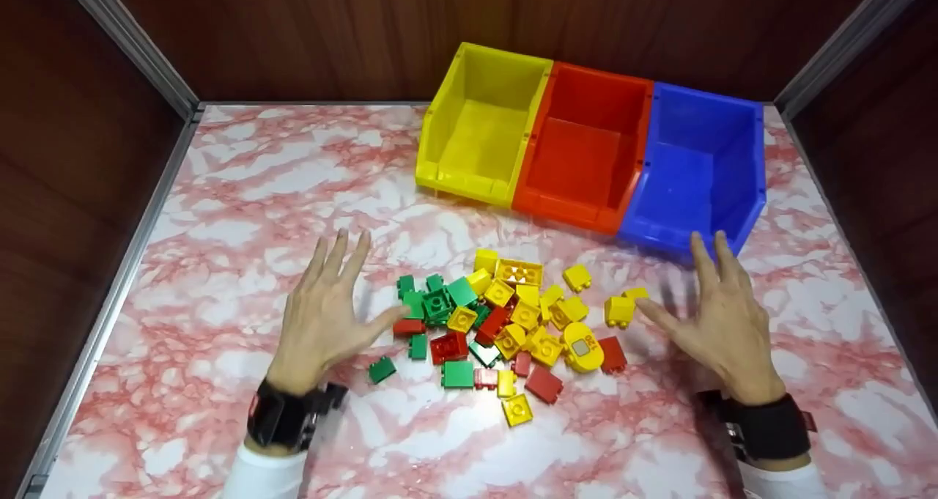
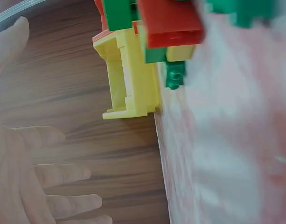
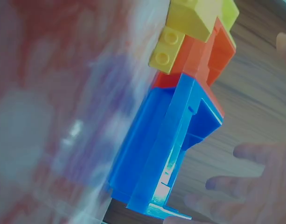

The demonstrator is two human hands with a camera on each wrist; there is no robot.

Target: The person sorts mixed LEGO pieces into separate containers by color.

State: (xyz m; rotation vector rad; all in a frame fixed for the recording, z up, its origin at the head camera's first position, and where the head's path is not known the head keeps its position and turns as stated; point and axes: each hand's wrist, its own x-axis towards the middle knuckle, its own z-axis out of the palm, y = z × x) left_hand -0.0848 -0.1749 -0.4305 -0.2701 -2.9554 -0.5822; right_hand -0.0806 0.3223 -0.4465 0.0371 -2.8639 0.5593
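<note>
A loose pile of toy building blocks lies mid-table between the two hands. Green blocks (image 1: 437,305) gather on its left, yellow blocks (image 1: 525,314) in the middle and right, with red blocks (image 1: 492,325) mixed in. To the left of the pile is my left hand (image 1: 320,323), fingers straight and spread, its thumb by the green and red blocks. My right hand (image 1: 725,323) is spread on the other side, thumb near a yellow block (image 1: 620,311) at the pile's right edge. Neither hand holds anything. Both wrist views show the fingers extended.
Three joined bins stand at the back: yellow (image 1: 476,180), red (image 1: 568,209) and blue (image 1: 751,165). Their insides show no blocks. Dark wood-grain panels (image 1: 308,37) with metal edging enclose the marbled pink and white table (image 1: 242,191) at the back and sides.
</note>
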